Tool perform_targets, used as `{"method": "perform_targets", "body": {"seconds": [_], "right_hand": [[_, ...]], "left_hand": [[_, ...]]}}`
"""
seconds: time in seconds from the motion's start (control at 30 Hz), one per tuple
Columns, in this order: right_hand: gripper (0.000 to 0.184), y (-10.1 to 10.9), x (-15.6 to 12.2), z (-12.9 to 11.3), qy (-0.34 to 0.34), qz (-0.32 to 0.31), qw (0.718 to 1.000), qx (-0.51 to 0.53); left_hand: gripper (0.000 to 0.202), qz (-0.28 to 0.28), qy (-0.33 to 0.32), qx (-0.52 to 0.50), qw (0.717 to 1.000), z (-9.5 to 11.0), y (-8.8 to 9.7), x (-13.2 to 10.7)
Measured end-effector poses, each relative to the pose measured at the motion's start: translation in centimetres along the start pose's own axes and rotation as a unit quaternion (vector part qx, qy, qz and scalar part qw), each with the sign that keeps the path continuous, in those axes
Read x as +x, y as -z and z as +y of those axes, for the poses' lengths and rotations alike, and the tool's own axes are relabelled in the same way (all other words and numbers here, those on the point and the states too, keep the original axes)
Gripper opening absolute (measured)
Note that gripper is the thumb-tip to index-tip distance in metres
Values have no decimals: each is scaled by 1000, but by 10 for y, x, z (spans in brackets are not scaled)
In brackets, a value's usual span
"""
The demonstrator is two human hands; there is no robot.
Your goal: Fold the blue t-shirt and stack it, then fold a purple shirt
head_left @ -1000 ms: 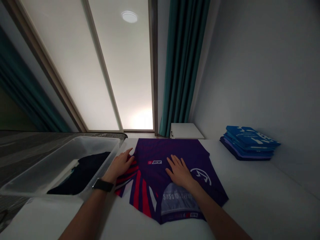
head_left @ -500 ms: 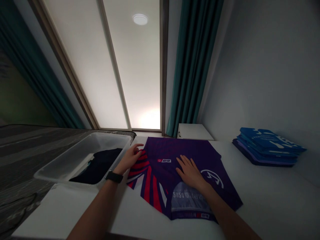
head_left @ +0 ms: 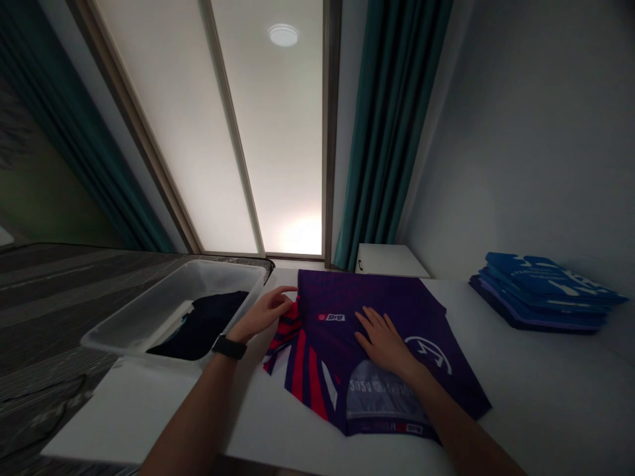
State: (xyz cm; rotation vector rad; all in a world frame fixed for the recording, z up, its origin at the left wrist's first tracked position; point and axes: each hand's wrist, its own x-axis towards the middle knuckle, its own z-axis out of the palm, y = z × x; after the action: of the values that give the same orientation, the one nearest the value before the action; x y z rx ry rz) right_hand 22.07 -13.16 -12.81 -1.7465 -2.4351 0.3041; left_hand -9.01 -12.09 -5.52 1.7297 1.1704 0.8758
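A purple jersey [head_left: 327, 350] with red-striped sleeve parts and white lettering lies spread on the white table [head_left: 268, 430]. Its left side is folded inward, and the grey inside of the neck opening faces me. My left hand [head_left: 265, 314], with a dark band on the wrist, is at the jersey's left edge, thumb and fingers closed on the striped fabric there; the fingertips are partly hidden by the cloth. Flat on the middle of the jersey, fingers spread, rests my right hand [head_left: 384, 340], palm down beside a small white-and-red logo.
On the left is a translucent plastic bin [head_left: 119, 324] holding dark clothing [head_left: 198, 327]. A stack of folded blue and purple garments [head_left: 546, 294] sits at the right, near the wall. A small white cabinet [head_left: 389, 261] stands beyond the table's far edge, by the teal curtain [head_left: 391, 132].
My left hand has moved slightly to the right, bringing the striped sleeve edge inward, so less of it shows. My right hand stays flat on the jersey. The whole view has shifted a little.
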Motion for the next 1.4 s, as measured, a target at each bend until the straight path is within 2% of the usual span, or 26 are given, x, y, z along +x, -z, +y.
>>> {"method": "perform_targets", "body": {"seconds": [0.2, 0.3, 0.4, 0.5, 0.57, 0.63, 0.73, 0.8, 0.93, 1.1, 1.17, 1.27, 1.4], "right_hand": [[61, -2, 0, 2, 3, 5, 1000, 2], [61, -3, 1, 3, 4, 6, 1000, 4], [61, -2, 1, 3, 6, 2, 1000, 5], [61, -2, 1, 3, 4, -1, 1000, 5], [61, -2, 1, 3, 2, -2, 1000, 6], [60, -3, 0, 4, 3, -3, 1000, 6], [57, -1, -1, 2, 9, 15, 1000, 6], [52, 4, -3, -3, 37, 47, 998, 6], [36, 15, -11, -26, 155, 92, 983, 17], [41, 17, -24, -60, 298, 57, 953, -21], [40, 16, -26, -68, 319, 43, 946, -35], [26, 15, -27, -71, 318, 24, 948, -24], [19, 17, -25, -69, 276, 35, 953, 119]], "left_hand": [[58, -43, -9, -107, 993, 0, 5, -3], [58, -35, -18, -132, 990, -1, 5, -3], [55, -27, -30, -146, 988, 3, -3, -3], [48, -45, -46, -160, 985, 5, -13, -1], [43, -35, -61, -116, 991, 3, -17, 2], [35, 12, -82, -15, 996, -3, -18, 6], [30, 75, -106, 149, 980, -17, -18, 12], [33, 76, -123, 201, 969, -27, -19, 15], [40, 47, -168, 208, 962, -44, -28, 21], [41, 41, -153, 217, 963, -57, -39, 34], [40, 47, -138, 227, 963, -58, -41, 38], [37, 58, -124, 246, 959, -57, -41, 42], [29, 68, -105, 249, 960, -56, -36, 41]]}}
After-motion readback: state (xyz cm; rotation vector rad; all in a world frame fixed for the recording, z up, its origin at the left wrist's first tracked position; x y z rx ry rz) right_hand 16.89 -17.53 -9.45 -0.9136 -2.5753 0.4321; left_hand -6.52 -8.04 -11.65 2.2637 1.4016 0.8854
